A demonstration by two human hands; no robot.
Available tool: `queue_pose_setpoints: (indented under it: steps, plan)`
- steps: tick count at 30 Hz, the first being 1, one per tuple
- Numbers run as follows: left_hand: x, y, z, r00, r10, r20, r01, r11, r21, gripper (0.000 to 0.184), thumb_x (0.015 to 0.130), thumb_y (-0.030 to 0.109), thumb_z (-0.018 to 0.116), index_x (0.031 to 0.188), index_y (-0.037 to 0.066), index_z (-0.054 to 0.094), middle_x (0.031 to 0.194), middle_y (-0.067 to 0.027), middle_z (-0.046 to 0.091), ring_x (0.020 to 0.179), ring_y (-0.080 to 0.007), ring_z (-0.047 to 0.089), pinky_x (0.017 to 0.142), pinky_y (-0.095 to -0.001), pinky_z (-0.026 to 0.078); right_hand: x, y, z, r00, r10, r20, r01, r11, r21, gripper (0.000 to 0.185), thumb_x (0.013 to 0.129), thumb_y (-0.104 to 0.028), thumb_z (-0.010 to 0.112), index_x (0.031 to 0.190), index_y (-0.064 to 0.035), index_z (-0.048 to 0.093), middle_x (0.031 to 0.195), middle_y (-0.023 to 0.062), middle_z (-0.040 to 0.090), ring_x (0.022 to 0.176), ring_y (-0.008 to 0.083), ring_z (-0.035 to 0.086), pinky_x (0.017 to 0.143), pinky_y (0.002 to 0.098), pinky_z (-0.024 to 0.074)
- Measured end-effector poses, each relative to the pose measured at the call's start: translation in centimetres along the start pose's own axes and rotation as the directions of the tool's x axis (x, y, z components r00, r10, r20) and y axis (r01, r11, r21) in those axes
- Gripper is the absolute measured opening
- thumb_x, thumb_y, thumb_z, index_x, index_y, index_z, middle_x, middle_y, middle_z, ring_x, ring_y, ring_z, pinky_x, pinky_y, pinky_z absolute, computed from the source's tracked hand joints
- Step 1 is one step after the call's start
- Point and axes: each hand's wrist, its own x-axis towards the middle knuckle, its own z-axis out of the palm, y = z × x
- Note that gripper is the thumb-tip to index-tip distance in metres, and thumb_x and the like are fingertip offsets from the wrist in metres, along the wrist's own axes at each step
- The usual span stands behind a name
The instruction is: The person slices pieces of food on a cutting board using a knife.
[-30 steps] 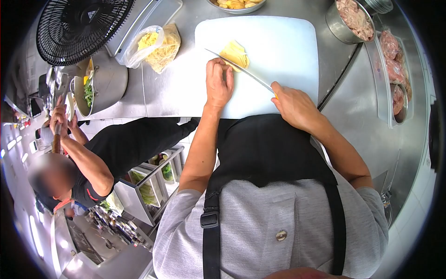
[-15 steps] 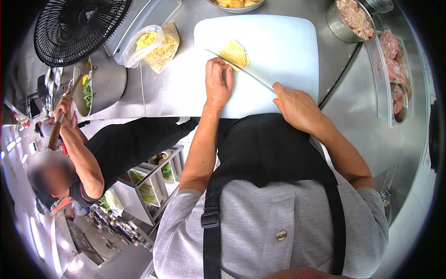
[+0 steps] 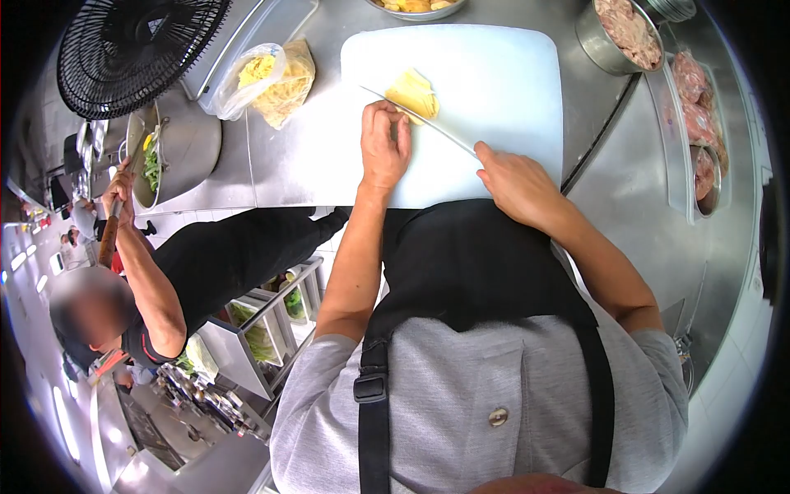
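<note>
My left hand (image 3: 385, 146) is curled narrow on the board, its fingertips bunched against the yellow slices; I cannot tell whether they pinch any. My right hand (image 3: 520, 188) is closed around the handle of a long, thin steel knife (image 3: 444, 132), whose blade slants across the near edge of the thin, fanned yellow slices (image 3: 417, 92). These lie left of centre on a white, round-cornered cutting board (image 3: 502, 74), smooth and matte against the brushed metal counter (image 3: 288, 169).

Left of the board I see a crinkled clear plastic bag (image 3: 290, 92) of fine yellow shreds and, farther left, a deep, dull metal pot (image 3: 193, 148) with green and yellow pieces inside. A black fan (image 3: 136, 62) with a ribbed round cage looms above that pot in my view (the wide lens bends everything out there). Beyond the board sits a shallow metal bowl (image 3: 424, 15) of glossy yellow chunks. To the right are a round steel container (image 3: 594, 41) of moist, pale pink meat and a clear plastic tub (image 3: 676, 165) holding bagged meat.

Across the tiled room, another person (image 3: 218, 251) in black grips a long tool with a wooden handle (image 3: 109, 235), near open drawers (image 3: 239, 354) of leafy greens.
</note>
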Motion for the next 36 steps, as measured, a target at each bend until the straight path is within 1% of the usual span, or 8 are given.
queue_pose_setpoints:
  steps: [5, 8, 12, 17, 21, 30, 33, 36]
  plan:
    - [0.1, -0.1, -0.1, 1.0, -0.004, 0.003, 0.004, 1.0, -0.004, 0.016, 0.092, -0.006, 0.074, 0.098, -0.001, 0.06, 0.108, -0.0206, 0.065, 0.098, -0.0365, 0.067, 0.086, -0.0429, 0.056, 0.8, 0.2, 1.2, 0.997, -0.02, -0.069, 0.019, 1.0, -0.003, 0.021, 0.108, -0.014, 0.059, 0.119, 0.0008, 0.049, 0.088, 0.025, 0.069, 0.087, 0.0488, 0.067, 0.077, 0.0598, 0.0495]
    - [-0.4, 0.2, 0.0, 1.0, 0.001, 0.005, -0.001, 1.0, -0.016, 0.015, 0.092, -0.006, 0.073, 0.098, -0.001, 0.061, 0.108, -0.0208, 0.065, 0.098, -0.0368, 0.067, 0.086, -0.043, 0.056, 3.3, 1.0, 3.2, 1.0, -0.017, -0.009, 0.017, 0.999, -0.032, 0.021, 0.108, -0.014, 0.059, 0.118, 0.0009, 0.049, 0.086, 0.0245, 0.069, 0.086, 0.0485, 0.068, 0.077, 0.0597, 0.05]
    - [-0.1, -0.2, 0.1, 1.0, 0.026, -0.009, -0.026, 1.0, -0.014, 0.015, 0.091, -0.007, 0.072, 0.099, 0.0, 0.061, 0.11, -0.0209, 0.065, 0.1, -0.0369, 0.067, 0.087, -0.0434, 0.056, 3.1, 1.0, 2.6, 0.998, -0.042, -0.056, 0.041, 0.999, -0.025, 0.02, 0.106, -0.013, 0.058, 0.118, 0.0022, 0.054, 0.087, 0.0233, 0.072, 0.088, 0.0452, 0.072, 0.078, 0.0576, 0.0541]
    - [0.0, 0.3, -0.1, 0.999, 0.051, -0.011, -0.05, 0.997, 0.065, 0.017, 0.089, -0.006, 0.074, 0.099, 0.001, 0.062, 0.117, -0.0202, 0.064, 0.107, -0.0368, 0.063, 0.093, -0.0447, 0.053, 3.0, 0.7, 2.5, 0.999, -0.02, -0.036, 0.019, 0.999, -0.028, 0.021, 0.106, -0.013, 0.058, 0.12, 0.0029, 0.055, 0.088, 0.0237, 0.073, 0.088, 0.0455, 0.072, 0.079, 0.0568, 0.0552]
    - [0.0, 0.4, -0.2, 0.998, 0.057, 0.013, -0.058, 0.994, 0.098, 0.017, 0.088, -0.005, 0.075, 0.099, 0.001, 0.063, 0.121, -0.0197, 0.065, 0.111, -0.0376, 0.061, 0.096, -0.0456, 0.051, 3.1, 0.8, 2.6, 0.999, -0.017, -0.028, 0.016, 1.0, -0.012, 0.022, 0.107, -0.014, 0.06, 0.117, 0.0017, 0.049, 0.087, 0.0244, 0.07, 0.086, 0.0471, 0.07, 0.078, 0.0582, 0.0529]
    - [0.4, 0.3, -0.3, 0.993, 0.074, 0.088, -0.078, 0.996, 0.048, 0.016, 0.091, -0.005, 0.071, 0.1, 0.0, 0.059, 0.126, -0.0197, 0.067, 0.107, -0.0379, 0.064, 0.094, -0.0459, 0.053, 3.0, 0.4, 2.3, 1.0, -0.014, -0.026, 0.013, 0.999, -0.039, 0.021, 0.106, -0.014, 0.059, 0.119, 0.003, 0.056, 0.087, 0.0239, 0.073, 0.088, 0.0454, 0.073, 0.079, 0.0569, 0.0562]
    - [0.4, 0.8, -0.3, 0.997, 0.054, 0.051, -0.057, 0.996, 0.065, 0.017, 0.09, -0.005, 0.071, 0.101, 0.001, 0.059, 0.129, -0.02, 0.067, 0.106, -0.0394, 0.062, 0.09, -0.0469, 0.054, 3.0, 0.6, 2.4, 0.999, -0.021, -0.038, 0.02, 0.999, -0.031, 0.022, 0.106, -0.014, 0.06, 0.119, 0.0026, 0.054, 0.087, 0.0239, 0.072, 0.087, 0.0458, 0.072, 0.078, 0.057, 0.0552]
    - [-0.1, 0.9, 0.1, 1.0, -0.003, 0.006, 0.002, 0.995, 0.101, 0.018, 0.09, -0.005, 0.074, 0.1, 0.0, 0.06, 0.119, -0.0199, 0.066, 0.105, -0.0375, 0.065, 0.093, -0.0458, 0.054, 3.2, 0.9, 2.5, 0.999, -0.024, -0.039, 0.024, 1.0, -0.011, 0.023, 0.107, -0.014, 0.061, 0.118, 0.0023, 0.051, 0.086, 0.0248, 0.071, 0.085, 0.0471, 0.07, 0.076, 0.058, 0.0531]
